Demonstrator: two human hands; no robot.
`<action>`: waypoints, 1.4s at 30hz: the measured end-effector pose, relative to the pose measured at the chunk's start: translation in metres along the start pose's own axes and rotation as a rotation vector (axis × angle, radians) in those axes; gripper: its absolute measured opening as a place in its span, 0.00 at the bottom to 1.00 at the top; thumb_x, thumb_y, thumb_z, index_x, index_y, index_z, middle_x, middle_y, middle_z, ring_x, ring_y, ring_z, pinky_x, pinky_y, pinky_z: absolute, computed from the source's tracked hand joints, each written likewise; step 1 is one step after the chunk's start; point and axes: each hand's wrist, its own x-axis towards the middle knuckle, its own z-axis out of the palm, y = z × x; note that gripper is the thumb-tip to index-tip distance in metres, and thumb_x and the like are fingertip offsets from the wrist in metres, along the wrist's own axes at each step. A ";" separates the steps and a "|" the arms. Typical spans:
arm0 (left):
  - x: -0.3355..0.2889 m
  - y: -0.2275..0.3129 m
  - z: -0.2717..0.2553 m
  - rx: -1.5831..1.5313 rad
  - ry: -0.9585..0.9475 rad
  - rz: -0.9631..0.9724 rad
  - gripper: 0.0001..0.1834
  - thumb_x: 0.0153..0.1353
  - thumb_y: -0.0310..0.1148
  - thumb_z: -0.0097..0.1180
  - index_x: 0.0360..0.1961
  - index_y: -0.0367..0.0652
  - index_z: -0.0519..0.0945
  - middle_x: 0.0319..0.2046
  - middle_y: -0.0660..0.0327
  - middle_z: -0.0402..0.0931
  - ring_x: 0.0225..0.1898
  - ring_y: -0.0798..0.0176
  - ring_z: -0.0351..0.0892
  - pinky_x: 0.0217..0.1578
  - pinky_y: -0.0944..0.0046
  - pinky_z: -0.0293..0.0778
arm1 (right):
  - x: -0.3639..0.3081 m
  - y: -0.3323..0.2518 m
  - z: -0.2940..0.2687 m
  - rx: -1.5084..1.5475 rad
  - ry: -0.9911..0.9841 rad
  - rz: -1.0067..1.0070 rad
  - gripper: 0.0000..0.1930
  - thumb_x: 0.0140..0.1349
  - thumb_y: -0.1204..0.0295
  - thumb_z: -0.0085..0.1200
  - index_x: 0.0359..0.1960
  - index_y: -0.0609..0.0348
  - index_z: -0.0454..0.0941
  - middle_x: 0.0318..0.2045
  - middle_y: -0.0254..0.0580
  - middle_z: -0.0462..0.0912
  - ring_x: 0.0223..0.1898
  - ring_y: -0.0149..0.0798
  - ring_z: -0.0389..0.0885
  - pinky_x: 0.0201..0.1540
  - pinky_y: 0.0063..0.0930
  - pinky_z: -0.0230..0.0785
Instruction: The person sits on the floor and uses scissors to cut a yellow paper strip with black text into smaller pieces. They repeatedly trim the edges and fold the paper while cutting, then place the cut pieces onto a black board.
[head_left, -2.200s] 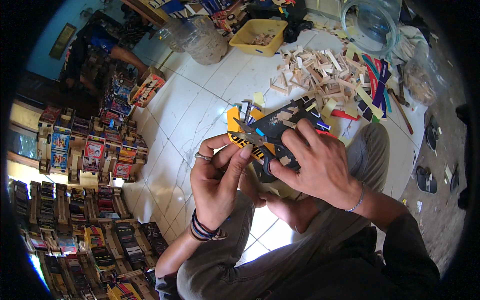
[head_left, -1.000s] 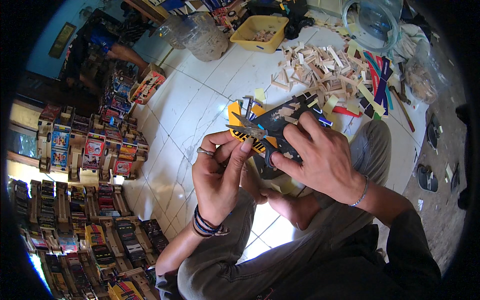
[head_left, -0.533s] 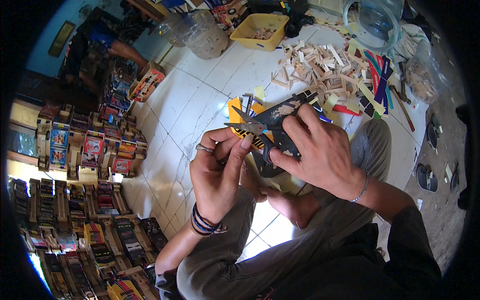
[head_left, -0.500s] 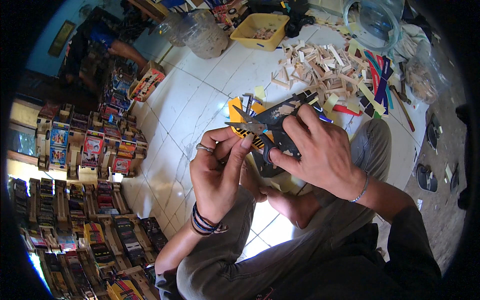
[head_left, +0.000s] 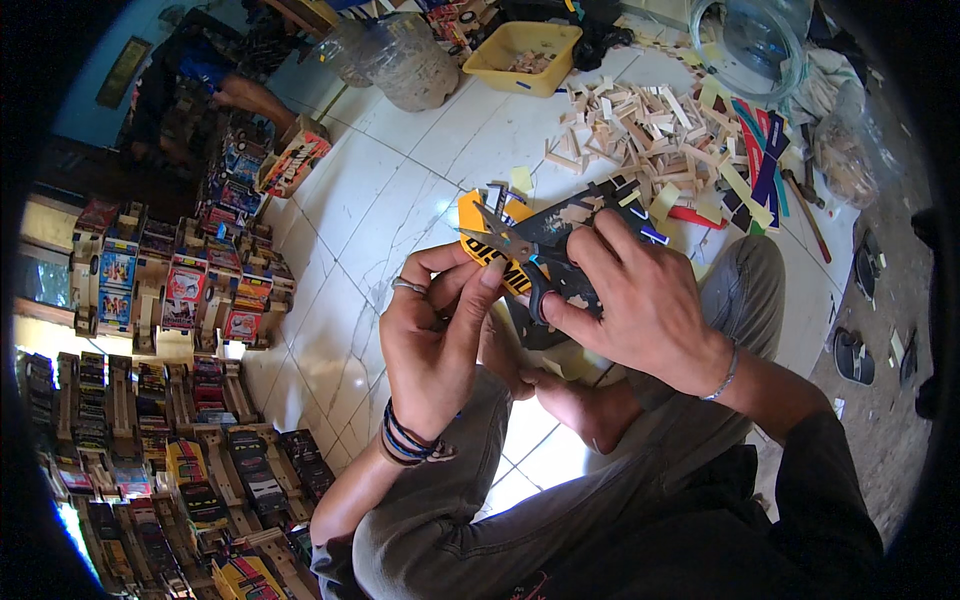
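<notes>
My left hand (head_left: 430,330), a ring on one finger, pinches a yellow printed strip (head_left: 470,212) with black lettering between thumb and fingers. The strip looks like thin card or sticker sheet. My right hand (head_left: 640,300) has its thumb and fingers in the dark handles of a pair of scissors (head_left: 520,250). The parted blades point left and lie across the strip, just above my left fingertips. Below my hands, a black board (head_left: 545,330) with worn tan patches rests on the floor, partly hidden by my right hand.
Small wood pieces (head_left: 640,130) are heaped ahead, with coloured strips (head_left: 765,165) and a hammer (head_left: 805,190) at their right. A yellow basin (head_left: 525,60) stands behind. Wooden toy trucks (head_left: 185,290) line the left side. Another person's arm (head_left: 255,100) shows at upper left.
The yellow strip has turned so more of its lettering shows. The scissor blades have come closer together and their tips have swung slightly away from me.
</notes>
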 end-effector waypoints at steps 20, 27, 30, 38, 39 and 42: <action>0.000 0.002 0.000 0.026 -0.037 -0.003 0.14 0.72 0.24 0.58 0.54 0.30 0.72 0.46 0.52 0.85 0.48 0.70 0.82 0.51 0.71 0.76 | 0.002 0.001 -0.006 0.044 -0.008 0.018 0.21 0.62 0.55 0.64 0.42 0.60 0.75 0.38 0.47 0.75 0.26 0.46 0.83 0.26 0.38 0.76; 0.001 0.002 -0.001 0.066 -0.116 -0.030 0.16 0.74 0.26 0.54 0.59 0.31 0.69 0.51 0.48 0.83 0.56 0.57 0.83 0.55 0.58 0.82 | 0.023 0.009 -0.016 1.218 -0.211 0.567 0.12 0.71 0.65 0.61 0.47 0.57 0.75 0.38 0.31 0.81 0.39 0.21 0.79 0.37 0.19 0.69; -0.002 0.001 0.002 0.023 -0.130 -0.046 0.16 0.74 0.25 0.55 0.58 0.30 0.71 0.47 0.54 0.84 0.49 0.70 0.81 0.53 0.69 0.75 | 0.026 0.001 -0.004 1.481 -0.175 0.642 0.15 0.71 0.65 0.61 0.52 0.58 0.74 0.43 0.33 0.82 0.44 0.22 0.80 0.43 0.21 0.72; -0.002 0.003 0.000 0.155 -0.194 -0.066 0.15 0.74 0.26 0.54 0.57 0.31 0.72 0.46 0.54 0.86 0.33 0.73 0.84 0.30 0.72 0.80 | 0.021 0.003 0.016 1.505 -0.166 0.553 0.17 0.68 0.73 0.63 0.55 0.58 0.71 0.46 0.34 0.82 0.51 0.27 0.81 0.54 0.26 0.74; -0.003 0.005 0.000 0.157 -0.199 -0.083 0.15 0.74 0.26 0.54 0.58 0.31 0.72 0.45 0.54 0.86 0.30 0.73 0.83 0.27 0.72 0.79 | 0.019 0.002 0.017 1.466 -0.134 0.537 0.18 0.68 0.73 0.63 0.55 0.58 0.71 0.46 0.34 0.82 0.51 0.27 0.81 0.54 0.26 0.74; -0.004 0.006 0.002 0.146 -0.199 -0.097 0.16 0.75 0.28 0.54 0.59 0.32 0.73 0.42 0.56 0.86 0.25 0.74 0.82 0.19 0.73 0.77 | 0.016 0.004 0.020 1.372 -0.072 0.514 0.18 0.67 0.74 0.64 0.55 0.57 0.71 0.44 0.35 0.82 0.51 0.28 0.81 0.55 0.28 0.74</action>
